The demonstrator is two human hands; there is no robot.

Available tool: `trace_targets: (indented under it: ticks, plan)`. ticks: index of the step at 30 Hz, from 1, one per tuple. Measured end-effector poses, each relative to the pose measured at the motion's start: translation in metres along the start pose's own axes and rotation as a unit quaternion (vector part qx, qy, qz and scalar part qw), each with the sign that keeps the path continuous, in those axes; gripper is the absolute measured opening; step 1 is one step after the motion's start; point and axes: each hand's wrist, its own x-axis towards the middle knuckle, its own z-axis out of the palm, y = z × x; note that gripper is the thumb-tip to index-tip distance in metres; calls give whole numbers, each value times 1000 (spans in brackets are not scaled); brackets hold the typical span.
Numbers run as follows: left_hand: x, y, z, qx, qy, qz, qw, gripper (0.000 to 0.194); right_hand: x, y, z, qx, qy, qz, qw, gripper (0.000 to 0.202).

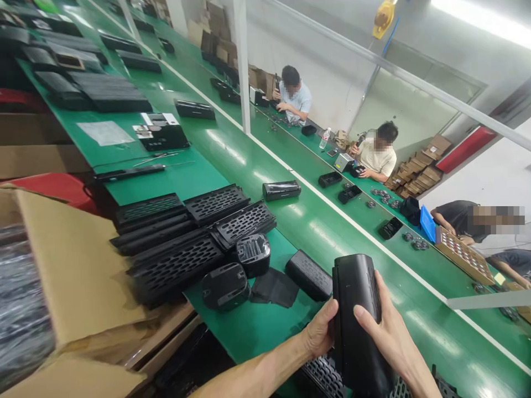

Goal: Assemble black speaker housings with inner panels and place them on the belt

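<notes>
Between my two hands I hold a black plastic speaker housing point(357, 326), tilted upright over the near edge of the green bench. My left hand point(321, 331) grips its left side, with the thumb along the edge. My right hand point(388, 326) wraps the right side, thumb across the front face. Just behind it lies another black housing point(309, 271) with a slotted face. Left of that are a flat black sheet point(274, 287) and two rounded black end pieces point(254, 251). Below my hands, slotted black panels point(323, 376) are partly hidden.
Stacked perforated black grilles point(178, 265) cover the bench to the left, near an open cardboard box point(78, 271). A screwdriver-like tool point(130, 172) lies farther back. A green conveyor point(232, 149) carries a black housing point(281, 190). Several co-workers sit across; a white post point(241, 66) stands between.
</notes>
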Motion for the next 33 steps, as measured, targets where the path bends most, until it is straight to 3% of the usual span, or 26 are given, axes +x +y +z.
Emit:
trace_targets:
  ticks: [7, 13, 16, 19, 21, 23, 25, 27, 29, 30, 33]
  plan:
    - [5, 3, 7, 3, 10, 20, 1000, 74, 4, 5, 8, -26, 8, 5, 1000, 103]
    - [17, 2, 10, 0, 60, 31, 998, 70, 8, 1, -13, -16, -54, 13, 998, 108]
    - [23, 13, 14, 15, 94, 67, 993, 71, -21, 8, -8, 40, 53, -60, 996, 103]
    - [27, 25, 20, 44, 116, 103, 987, 80, -48, 22, 24, 54, 198, -77, 976, 116]
    - [30, 30, 25, 67, 127, 126, 982, 86, -53, 31, 49, 46, 273, -78, 958, 116]
    - [32, 36, 28, 96, 118, 124, 981, 89, -48, 35, 62, 44, 337, -113, 934, 103]
    - [34, 51, 28, 140, 77, 95, 982, 91, -44, 37, 59, 48, 367, -150, 917, 88]
    - [36, 79, 27, 209, 28, 83, 974, 98, -47, 37, 47, 60, 360, -153, 919, 80]
    - [38, 113, 29, 307, 2, 122, 944, 119, -54, 38, 34, 80, 332, -141, 929, 77]
    - [39, 130, 30, 361, -19, 112, 926, 127, -58, 39, 30, 89, 317, -136, 934, 76]
    - [41, 159, 36, 447, -93, 41, 889, 122, -65, 41, 24, 97, 294, -136, 941, 75]
